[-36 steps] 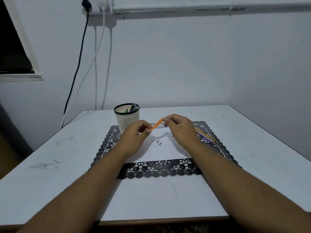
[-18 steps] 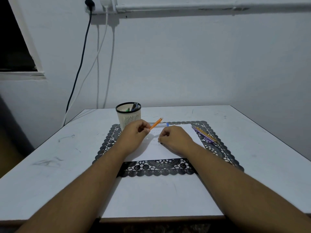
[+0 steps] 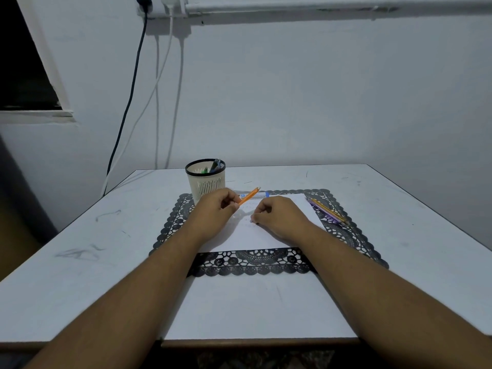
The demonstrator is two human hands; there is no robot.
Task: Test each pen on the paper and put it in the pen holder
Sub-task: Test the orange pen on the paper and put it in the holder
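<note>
My left hand (image 3: pixel 215 210) grips an orange pen (image 3: pixel 249 195) by its lower end, and the pen slants up and to the right above the white paper (image 3: pixel 247 237). On the paper rests my right hand (image 3: pixel 281 218) with its fingers curled, fingertips down; anything inside them is hidden. The cream slotted pen holder (image 3: pixel 206 183) with a black rim stands just behind my left hand and has a few pens in it. A clear pen with a blue cap (image 3: pixel 262 194) lies along the paper's far edge. Several more pens (image 3: pixel 327 212) lie on the mat to the right.
The paper lies on a black lace placemat (image 3: pixel 253 263) in the middle of a white table (image 3: pixel 80 262). The table stands against a wall (image 3: pixel 292 102), with cables (image 3: pixel 127 107) hanging at the back left.
My right hand let go of the orange pen's far end and came down onto the paper. My left hand kept hold of the pen and barely moved.
</note>
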